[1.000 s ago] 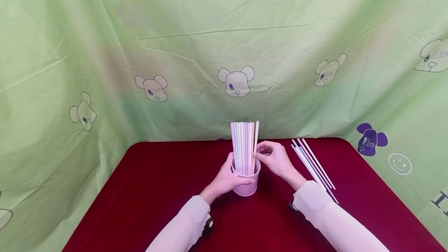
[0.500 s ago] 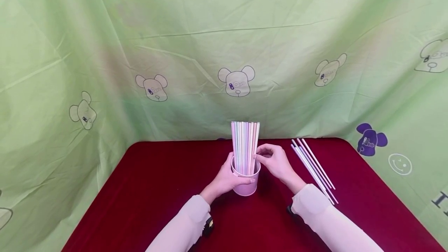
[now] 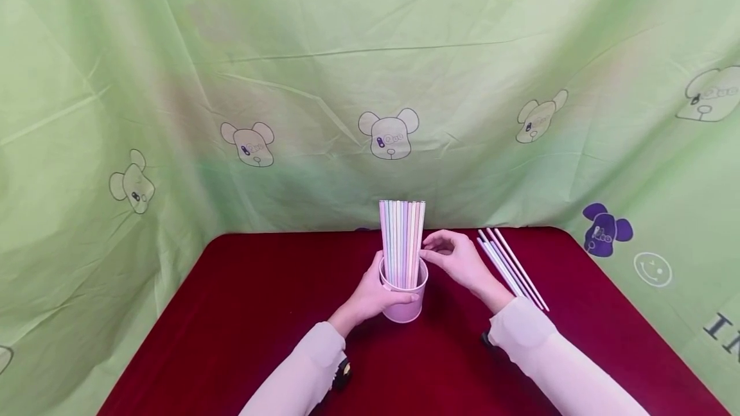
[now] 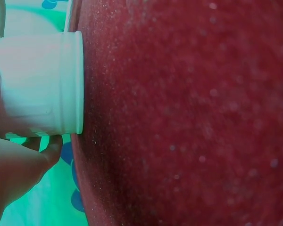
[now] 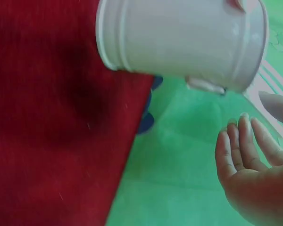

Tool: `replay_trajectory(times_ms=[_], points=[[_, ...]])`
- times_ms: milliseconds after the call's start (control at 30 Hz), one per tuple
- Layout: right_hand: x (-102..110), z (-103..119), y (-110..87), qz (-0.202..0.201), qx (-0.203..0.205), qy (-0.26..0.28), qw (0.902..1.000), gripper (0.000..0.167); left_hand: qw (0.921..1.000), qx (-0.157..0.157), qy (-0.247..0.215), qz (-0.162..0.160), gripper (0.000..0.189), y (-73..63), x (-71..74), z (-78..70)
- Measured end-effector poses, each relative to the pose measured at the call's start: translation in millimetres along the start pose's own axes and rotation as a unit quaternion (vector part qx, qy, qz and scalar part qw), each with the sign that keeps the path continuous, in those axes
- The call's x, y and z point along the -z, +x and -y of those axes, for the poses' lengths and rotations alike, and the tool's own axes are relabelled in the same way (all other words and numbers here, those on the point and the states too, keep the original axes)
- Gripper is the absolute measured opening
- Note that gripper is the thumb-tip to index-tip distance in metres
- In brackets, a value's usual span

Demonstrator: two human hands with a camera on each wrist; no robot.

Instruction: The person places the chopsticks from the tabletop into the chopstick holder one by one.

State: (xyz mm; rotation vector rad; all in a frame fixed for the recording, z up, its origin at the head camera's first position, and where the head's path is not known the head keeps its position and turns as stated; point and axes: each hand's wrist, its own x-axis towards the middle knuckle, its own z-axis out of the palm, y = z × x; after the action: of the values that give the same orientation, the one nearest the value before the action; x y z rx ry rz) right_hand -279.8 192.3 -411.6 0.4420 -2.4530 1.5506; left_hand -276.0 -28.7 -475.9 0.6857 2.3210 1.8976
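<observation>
A pale pink metal cup (image 3: 403, 312) stands upright on the table, holding a bundle of pastel straws (image 3: 401, 236). My left hand (image 3: 367, 294) grips the cup from the left, thumb across its front; its other fingers are mostly hidden behind. Most of the cup's wall (image 4: 28, 84) shows in the left wrist view. Just right of the straws, my right hand (image 3: 460, 263) hovers with bent, relaxed fingers. In the right wrist view, a gap parts thumb and fingers of the right hand (image 5: 254, 174), with nothing between them, beside the cup (image 5: 179, 40).
Several loose straws (image 3: 523, 270) lie slanted on the red tablecloth (image 3: 277, 300) at the right, partly hidden behind the right forearm. A green printed curtain (image 3: 324, 82) hangs behind the table and along both sides.
The rightmost straw, earlier standing apart at the right fingertips, now rests against the bundle. My right hand has let it go and drawn slightly away. The left hand has kept its hold.
</observation>
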Motion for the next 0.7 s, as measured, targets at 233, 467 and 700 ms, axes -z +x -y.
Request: replay_trajectory(times_ms=[233,467,700], points=[[37,8,10.9,-0.023,0.058,-0.169,0.9837,0.017,1.0000,-0.002,0.002,0.001,0.094,-0.1,0.6,-1.8],[74,1,22.6,-0.021,0.084,-0.235,0.9682,0.024,1.0000,0.002,0.006,-0.002,0.094,0.7,1.2,-3.4],[104,-22,26.5,0.002,0.028,-0.250,0.9679,0.029,1.0000,0.004,0.003,-0.002,0.095,-0.2,-0.2,-1.8]])
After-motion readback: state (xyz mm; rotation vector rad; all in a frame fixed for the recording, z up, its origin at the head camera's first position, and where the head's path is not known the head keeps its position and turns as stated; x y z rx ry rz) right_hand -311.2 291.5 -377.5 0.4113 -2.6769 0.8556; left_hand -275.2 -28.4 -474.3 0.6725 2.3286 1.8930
